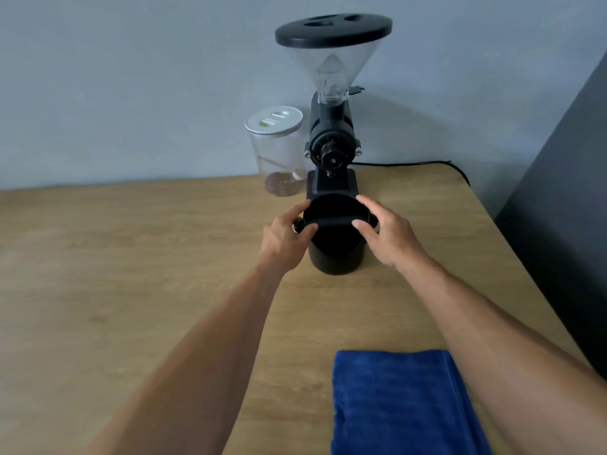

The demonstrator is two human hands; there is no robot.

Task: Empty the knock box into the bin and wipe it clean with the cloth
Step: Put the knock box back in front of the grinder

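Observation:
A black round knock box [335, 254] with a bar across its top stands upright on the wooden table [147, 257], just in front of the grinder. My left hand [285, 239] grips its left rim at the bar's end knob. My right hand [386, 233] holds the right rim, thumb on the bar. The box's inside is dark and I cannot tell what it holds. A folded blue cloth [400, 402] lies flat near the table's front edge, under my right forearm. No bin is in view.
A black coffee grinder [331, 149] with a clear hopper stands right behind the knock box. A clear jar [279, 156] with a white lid sits to its left. A black cable [410, 164] runs right. A dark panel [565, 208] borders the table's right edge.

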